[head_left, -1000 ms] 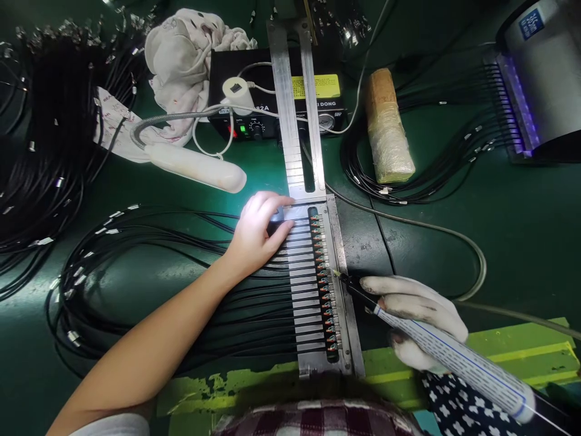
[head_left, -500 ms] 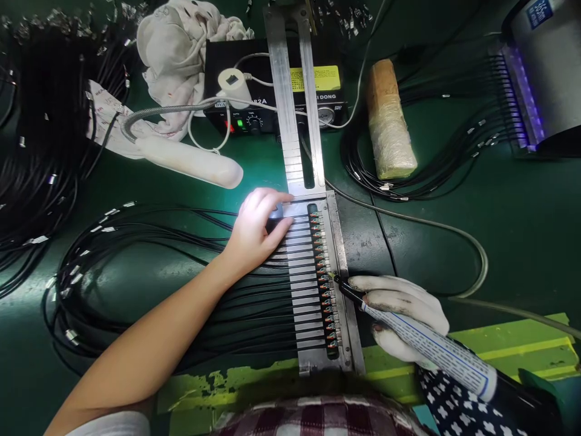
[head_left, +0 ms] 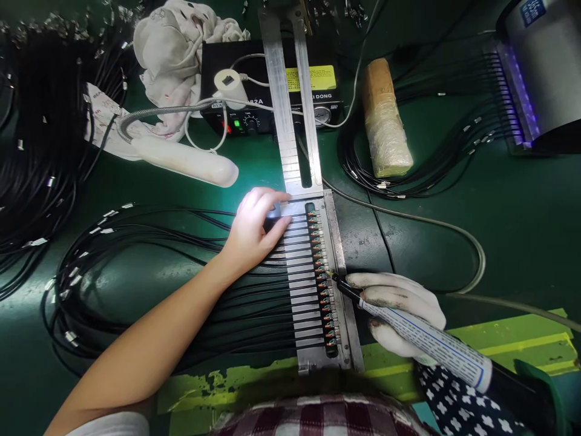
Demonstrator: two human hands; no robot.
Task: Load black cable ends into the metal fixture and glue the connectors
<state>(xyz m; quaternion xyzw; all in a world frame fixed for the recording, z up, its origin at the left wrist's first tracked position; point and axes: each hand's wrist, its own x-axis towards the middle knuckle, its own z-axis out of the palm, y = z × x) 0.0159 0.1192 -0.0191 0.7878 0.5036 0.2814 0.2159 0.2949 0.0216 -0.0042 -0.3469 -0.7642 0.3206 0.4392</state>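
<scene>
My bare left hand (head_left: 252, 227) rests at the upper left part of a slotted metal cable fixture (head_left: 299, 297), thumb and forefinger gripping it around a bluish part. Black cables (head_left: 254, 318) lie side by side across the fixture, their stripped orange-and-green ends (head_left: 324, 293) over its long slot. In my right hand (head_left: 402, 303), which wears a soiled white glove, is a glue dispensing syringe (head_left: 422, 339) with a printed label and black nose. Its thin yellowish tip meets or hovers just over the cable ends near the middle of the row; contact is too small to tell.
Behind the fixture stands a black dispenser box (head_left: 254, 115), with a white lamp (head_left: 186, 160) before it. Cable bundles (head_left: 40, 145) fill the left. A wrapped block (head_left: 388, 121) lies on coiled cables at right, near a purple-lit UV lamp (head_left: 535, 72). A hose (head_left: 476, 242) curves across the right.
The whole view has shifted slightly left. Both hands keep their grips, and the syringe tip stays near the same cable ends.
</scene>
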